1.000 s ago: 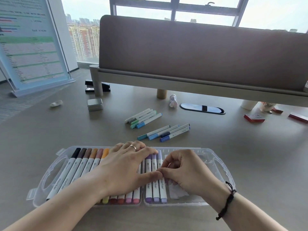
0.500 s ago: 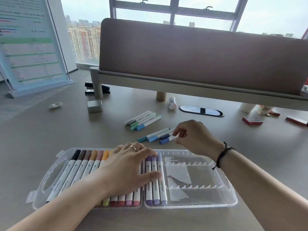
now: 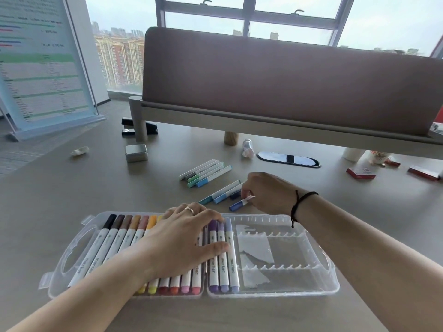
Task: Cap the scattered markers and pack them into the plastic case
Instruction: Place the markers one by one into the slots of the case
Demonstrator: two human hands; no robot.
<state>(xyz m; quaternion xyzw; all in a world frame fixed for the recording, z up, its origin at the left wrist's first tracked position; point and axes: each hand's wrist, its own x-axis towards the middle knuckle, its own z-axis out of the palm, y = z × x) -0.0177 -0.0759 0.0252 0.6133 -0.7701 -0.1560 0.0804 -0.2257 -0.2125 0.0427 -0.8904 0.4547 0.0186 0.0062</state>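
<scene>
Beyond the case [image 3: 311, 287], right hand [image 3: 268, 191] pinches one blue marker [image 3: 239, 203]; left hand [image 3: 182, 238] lies flat on packed markers [image 3: 223, 264].

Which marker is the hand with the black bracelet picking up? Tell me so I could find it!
Start at the clear plastic case near the front of the desk. Just behind its far edge lies a small row of blue markers, where the right hand is. It pinches the dark blue marker, the one nearest the case, slightly apart from its lighter blue neighbours.
</scene>
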